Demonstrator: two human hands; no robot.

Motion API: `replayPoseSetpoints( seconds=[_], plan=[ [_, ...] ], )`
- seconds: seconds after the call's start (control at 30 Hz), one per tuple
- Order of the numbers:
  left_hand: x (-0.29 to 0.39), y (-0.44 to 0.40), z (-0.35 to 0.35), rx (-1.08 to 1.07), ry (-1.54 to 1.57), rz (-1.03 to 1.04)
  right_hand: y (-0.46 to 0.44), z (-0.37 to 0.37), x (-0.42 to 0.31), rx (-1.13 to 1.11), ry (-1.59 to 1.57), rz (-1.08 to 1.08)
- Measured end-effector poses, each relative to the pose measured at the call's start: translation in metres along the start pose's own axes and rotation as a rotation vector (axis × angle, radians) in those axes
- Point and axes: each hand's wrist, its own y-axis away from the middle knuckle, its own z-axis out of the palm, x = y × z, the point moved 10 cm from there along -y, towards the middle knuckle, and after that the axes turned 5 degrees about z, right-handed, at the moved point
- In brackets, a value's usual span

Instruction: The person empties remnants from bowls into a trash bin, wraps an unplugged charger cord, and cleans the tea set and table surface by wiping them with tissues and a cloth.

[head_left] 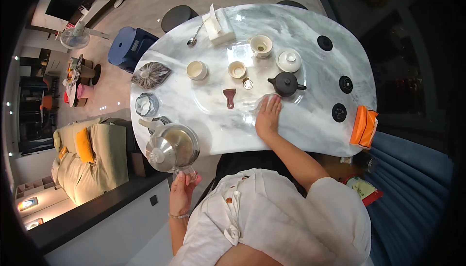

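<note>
My left hand (180,188) is closed on a small clear glass cup (191,173), beside the shiny metal kettle (180,145) at the table's front left. Flat on the marble tabletop lies my right hand (268,119), fingers extended over a pale, thin thing that looks like a tissue. Just beyond those fingertips sits a dark teapot (285,84). Behind it is a white lidded bowl (289,60). Cream cups (196,70) and a small strainer (247,83) stand farther back, and a brown brush-like tool (229,98) lies near the middle.
A tissue box (219,31) and a spoon (192,41) are at the back. A dark wrapped bundle (151,75) and a glass bowl (146,105) line the left edge. Black discs (339,112) and an orange packet (364,127) are at right.
</note>
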Motion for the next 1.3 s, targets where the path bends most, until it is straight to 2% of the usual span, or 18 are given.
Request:
replayPoseSetpoints(
  seconds=[0.2,0.3,0.33,0.4,0.47,0.53,0.6,0.67,0.8,0.87,0.93,1.03,1.1,1.13,1.17,1.2,1.23,1.3],
  plan=[
    [0.002,-0.006,0.000,-0.049,0.090,-0.030,-0.020,0.020,-0.092,-0.063,0.015,-0.124],
    [0.012,-0.011,-0.004,-0.029,0.020,-0.001,-0.027,0.026,-0.132,-0.065,-0.214,-0.084],
    [0.015,-0.013,-0.004,-0.025,0.007,0.010,-0.031,0.017,-0.147,0.060,-0.348,-0.130],
    [0.020,-0.022,-0.009,-0.029,-0.006,0.020,-0.027,0.025,-0.193,-0.142,-0.477,-0.319],
    [0.021,-0.032,-0.012,-0.084,-0.030,0.017,-0.017,0.024,-0.228,-0.068,-0.488,-0.530],
    [0.023,-0.043,-0.013,-0.109,-0.038,0.005,-0.017,0.019,-0.220,-0.004,-0.403,-0.540],
    [0.021,-0.055,-0.014,-0.153,-0.108,0.013,-0.009,0.015,-0.197,-0.092,-0.370,-0.703],
    [0.015,-0.067,-0.016,-0.188,-0.128,-0.015,0.000,0.005,-0.154,0.027,-0.399,-0.670],
    [-0.005,-0.089,-0.018,-0.299,-0.114,-0.015,0.011,-0.016,-0.074,0.006,-0.325,-0.468],
    [-0.018,-0.096,-0.023,-0.278,-0.114,-0.089,0.003,-0.005,-0.021,0.016,-0.429,-0.253],
    [-0.027,-0.102,-0.026,-0.344,-0.092,-0.067,0.006,-0.024,0.026,0.101,-0.284,-0.093],
    [-0.040,-0.104,-0.023,-0.394,-0.129,-0.076,0.011,-0.017,0.041,0.149,-0.059,-0.038],
    [-0.046,-0.105,-0.025,-0.404,-0.153,-0.082,0.008,0.007,0.008,0.107,-0.296,-0.085],
    [-0.051,-0.106,-0.024,-0.411,-0.190,-0.089,0.005,0.016,-0.021,-0.026,-0.694,-0.016],
    [-0.054,-0.107,-0.024,-0.412,-0.182,-0.084,0.007,0.012,-0.078,-0.091,-0.498,-0.260],
    [-0.059,-0.107,-0.023,-0.431,-0.190,-0.096,0.014,0.026,-0.121,0.006,-0.321,-0.447],
    [-0.064,-0.108,-0.022,-0.449,-0.201,-0.108,0.026,-0.007,-0.148,-0.054,-0.232,-0.494],
    [-0.072,-0.113,-0.023,-0.445,-0.197,-0.120,0.021,-0.001,-0.133,-0.045,-0.285,-0.499]
  ],
)
